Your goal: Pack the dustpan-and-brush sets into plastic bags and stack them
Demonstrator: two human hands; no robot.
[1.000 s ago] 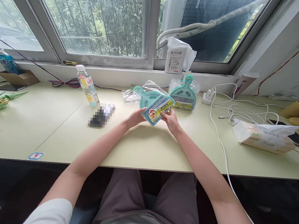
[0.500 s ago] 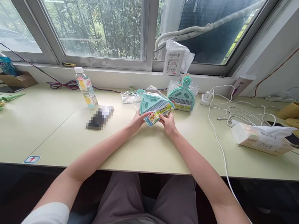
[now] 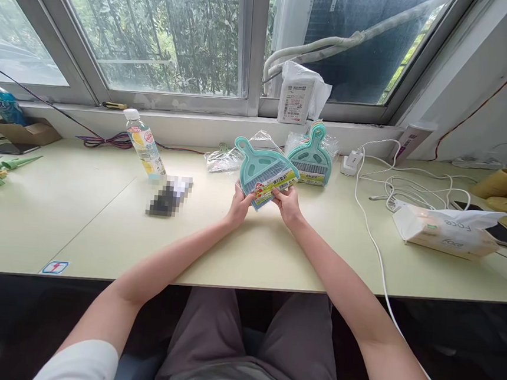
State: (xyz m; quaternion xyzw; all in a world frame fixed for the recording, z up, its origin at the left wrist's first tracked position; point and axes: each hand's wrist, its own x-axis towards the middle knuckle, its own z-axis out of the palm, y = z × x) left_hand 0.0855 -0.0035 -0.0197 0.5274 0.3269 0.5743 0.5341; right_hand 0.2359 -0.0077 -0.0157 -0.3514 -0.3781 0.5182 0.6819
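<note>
Teal dustpan set [image 3: 262, 166], tilted, between both hands [image 3: 238, 206] [image 3: 288, 207]

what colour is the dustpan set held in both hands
The dustpan set is mainly pale teal, best seen in the head view.

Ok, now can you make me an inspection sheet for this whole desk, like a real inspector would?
Surface: pale green desk, with a seam across its left part.
Things in hand: teal dustpan and brush set, tilted, printed label showing; a similar set stands behind, to the right.
Clutter: drink bottle, clear plastic packaging, tissue pack; one patch is too pixelated to identify.
Grips: left grip and right grip both hold the tilted set by its lower part.
Cables: white cables loosely tangled at right, one crossing the front edge; dark cables bundled at left.
Surroundings: window, greenery outside.
</note>
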